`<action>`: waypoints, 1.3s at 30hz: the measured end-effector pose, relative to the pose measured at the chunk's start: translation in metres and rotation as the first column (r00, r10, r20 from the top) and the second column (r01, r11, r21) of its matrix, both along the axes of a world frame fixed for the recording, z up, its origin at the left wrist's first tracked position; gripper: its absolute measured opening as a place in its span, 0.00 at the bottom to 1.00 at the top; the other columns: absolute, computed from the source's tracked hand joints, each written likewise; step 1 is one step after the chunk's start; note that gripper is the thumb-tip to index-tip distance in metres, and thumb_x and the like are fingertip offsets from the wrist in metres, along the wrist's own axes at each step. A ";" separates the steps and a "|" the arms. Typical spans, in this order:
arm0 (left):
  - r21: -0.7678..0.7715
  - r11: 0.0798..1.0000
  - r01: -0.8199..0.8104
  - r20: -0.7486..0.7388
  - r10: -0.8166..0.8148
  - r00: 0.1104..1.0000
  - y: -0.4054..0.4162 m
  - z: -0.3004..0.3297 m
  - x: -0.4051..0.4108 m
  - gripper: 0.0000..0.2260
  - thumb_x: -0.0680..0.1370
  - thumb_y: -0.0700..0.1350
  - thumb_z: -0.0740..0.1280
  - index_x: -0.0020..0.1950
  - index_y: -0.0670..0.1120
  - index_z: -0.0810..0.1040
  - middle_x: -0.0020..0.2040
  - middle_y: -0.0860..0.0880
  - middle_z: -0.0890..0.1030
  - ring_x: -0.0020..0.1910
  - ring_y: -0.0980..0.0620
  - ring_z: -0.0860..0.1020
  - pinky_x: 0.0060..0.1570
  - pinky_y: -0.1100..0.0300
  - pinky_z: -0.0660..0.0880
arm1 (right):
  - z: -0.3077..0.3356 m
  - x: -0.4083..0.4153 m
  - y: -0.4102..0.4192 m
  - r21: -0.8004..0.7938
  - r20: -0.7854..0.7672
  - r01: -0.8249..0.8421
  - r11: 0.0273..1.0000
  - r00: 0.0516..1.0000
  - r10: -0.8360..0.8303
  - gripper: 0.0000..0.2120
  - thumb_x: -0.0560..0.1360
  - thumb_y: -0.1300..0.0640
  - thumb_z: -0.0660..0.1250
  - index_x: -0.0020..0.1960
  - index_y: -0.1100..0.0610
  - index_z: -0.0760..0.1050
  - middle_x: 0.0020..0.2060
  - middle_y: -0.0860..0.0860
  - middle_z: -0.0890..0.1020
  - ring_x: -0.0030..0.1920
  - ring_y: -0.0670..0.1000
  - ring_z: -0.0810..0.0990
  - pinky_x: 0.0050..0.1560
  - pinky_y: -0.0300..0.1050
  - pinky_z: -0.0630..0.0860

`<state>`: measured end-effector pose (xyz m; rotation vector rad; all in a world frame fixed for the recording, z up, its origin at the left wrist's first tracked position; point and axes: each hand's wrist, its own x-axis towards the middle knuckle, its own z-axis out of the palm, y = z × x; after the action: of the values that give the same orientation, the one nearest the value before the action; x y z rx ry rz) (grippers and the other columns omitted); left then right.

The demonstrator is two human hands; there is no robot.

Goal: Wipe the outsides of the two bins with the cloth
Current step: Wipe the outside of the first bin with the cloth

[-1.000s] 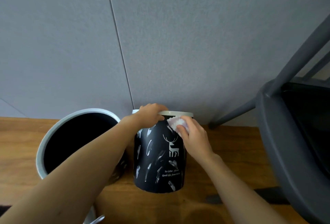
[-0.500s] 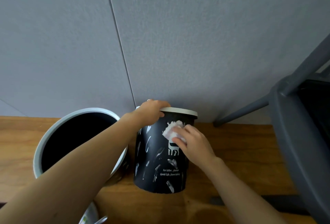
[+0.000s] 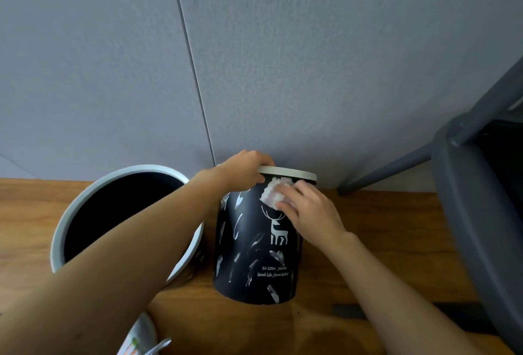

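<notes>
The black cylindrical deer-print bin [image 3: 254,247] reads "No litter, please / Good life, from today". The left hand [image 3: 243,169] grips its cream rim at 11 o'clock. The right hand [image 3: 308,210] presses a white fluffy cloth [image 3: 271,192] flat-fingered below the rim.

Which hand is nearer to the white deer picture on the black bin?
The right hand. It presses the cloth on the black bin just above the deer picture. The left hand grips the rim, higher up and further left.

Cloth [image 3: 274,192] and right hand [image 3: 307,210] back up beneath rim.
</notes>
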<state>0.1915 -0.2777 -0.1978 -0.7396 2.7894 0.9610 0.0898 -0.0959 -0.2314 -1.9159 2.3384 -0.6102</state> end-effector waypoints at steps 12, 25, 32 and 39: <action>0.043 0.999 -0.005 -0.055 0.007 0.998 0.001 0.026 0.000 0.12 0.75 0.36 0.67 0.55 0.49 0.79 0.46 0.47 0.81 0.45 0.46 0.79 0.46 0.53 0.76 | 0.015 -0.006 0.015 -0.129 -0.025 -0.033 0.991 0.999 0.030 0.13 0.78 0.53 0.67 0.61 0.55 0.78 0.44 0.52 0.76 0.43 0.53 0.76 0.35 0.49 0.78; -0.013 1.000 0.001 0.039 0.000 0.999 0.018 0.012 0.005 0.13 0.75 0.36 0.64 0.57 0.48 0.77 0.47 0.48 0.79 0.46 0.47 0.76 0.44 0.55 0.72 | -0.003 0.005 0.015 -0.013 0.057 0.039 0.999 0.998 -0.038 0.14 0.78 0.48 0.64 0.63 0.49 0.74 0.47 0.48 0.75 0.46 0.50 0.75 0.38 0.45 0.76; -0.010 0.999 0.031 0.060 -0.030 0.998 0.016 0.010 0.004 0.15 0.75 0.37 0.66 0.59 0.50 0.76 0.48 0.49 0.76 0.48 0.46 0.75 0.45 0.57 0.68 | -0.024 0.022 0.046 0.078 0.055 -0.084 0.993 0.995 0.080 0.13 0.79 0.51 0.62 0.63 0.50 0.75 0.49 0.47 0.77 0.47 0.47 0.76 0.39 0.39 0.78; -0.035 0.999 0.039 0.054 -0.037 0.998 0.016 0.009 0.004 0.15 0.74 0.37 0.67 0.59 0.50 0.77 0.48 0.48 0.79 0.49 0.45 0.76 0.48 0.53 0.73 | 0.001 0.001 0.005 -0.034 -0.014 0.094 0.995 0.995 -0.094 0.14 0.78 0.51 0.66 0.63 0.49 0.74 0.46 0.49 0.75 0.46 0.51 0.73 0.36 0.42 0.67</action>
<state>0.1960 -0.2613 -0.1890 -0.7032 2.7706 0.8740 0.0904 -0.0905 -0.2304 -1.8388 2.4546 -0.6477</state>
